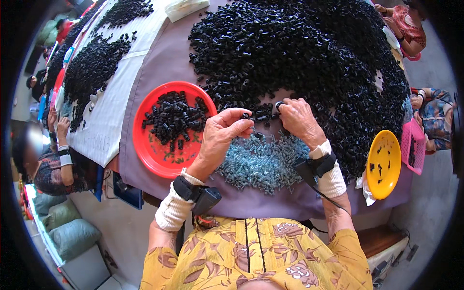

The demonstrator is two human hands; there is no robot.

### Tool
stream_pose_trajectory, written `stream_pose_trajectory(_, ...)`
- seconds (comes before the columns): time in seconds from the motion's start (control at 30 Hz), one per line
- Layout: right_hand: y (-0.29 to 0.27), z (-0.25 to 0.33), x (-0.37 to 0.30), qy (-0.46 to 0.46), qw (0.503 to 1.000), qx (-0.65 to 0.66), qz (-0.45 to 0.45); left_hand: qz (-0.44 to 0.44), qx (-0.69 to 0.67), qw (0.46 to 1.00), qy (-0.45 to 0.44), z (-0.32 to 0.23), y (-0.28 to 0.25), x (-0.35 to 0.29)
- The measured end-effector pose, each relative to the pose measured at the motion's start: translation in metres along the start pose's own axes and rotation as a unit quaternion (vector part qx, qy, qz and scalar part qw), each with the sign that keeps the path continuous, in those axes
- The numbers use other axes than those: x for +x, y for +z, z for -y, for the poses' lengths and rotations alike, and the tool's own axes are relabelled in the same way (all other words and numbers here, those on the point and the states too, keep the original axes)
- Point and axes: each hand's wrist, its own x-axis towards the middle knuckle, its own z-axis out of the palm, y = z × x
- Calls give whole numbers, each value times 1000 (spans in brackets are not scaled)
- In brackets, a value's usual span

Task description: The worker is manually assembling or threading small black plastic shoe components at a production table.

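My left hand (pixel 221 135) is closed, thumb and forefinger pinching a small black plastic piece (pixel 246 116). To its right, my right hand (pixel 300 121) has its fingers curled around another small black piece (pixel 279 105), which has a pale glint at its end. A heap of small bluish, shiny pieces that look like metal springs (pixel 263 164) lies just below both hands. Beyond them spreads a huge pile of black plastic pieces (pixel 290 53). Left of my left hand, a red plate (pixel 143 150) holds many similar black pieces.
A yellow plate (pixel 392 169) with several black pieces sits at the right edge, beside a pink basket (pixel 413 145). On the left, a white-covered table (pixel 108 116) carries more black piles. Other people (pixel 50 159) work at both sides. A whitish container (pixel 186 7) stands at the back.
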Motion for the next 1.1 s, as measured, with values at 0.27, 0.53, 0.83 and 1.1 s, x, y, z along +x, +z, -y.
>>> stream_pose_trajectory(0.27, -20, 1, 3, 10, 992, 126, -15, -13, -7, 1000, -9, 1, 5, 1)
stream_pose_trajectory(0.53, -59, 41, 9, -57, 953, 298, -24, 32, -38, 998, -26, 11, 18, 6)
stream_pose_trajectory(0.83, -57, 52, 15, -74, 940, 306, -134, 17, -139, 990, -29, 4, 10, 0)
stream_pose_trajectory(1.1, -52, 56, 16, -111, 954, 232, -152, -20, -142, 990, 13, 0, 10, 1)
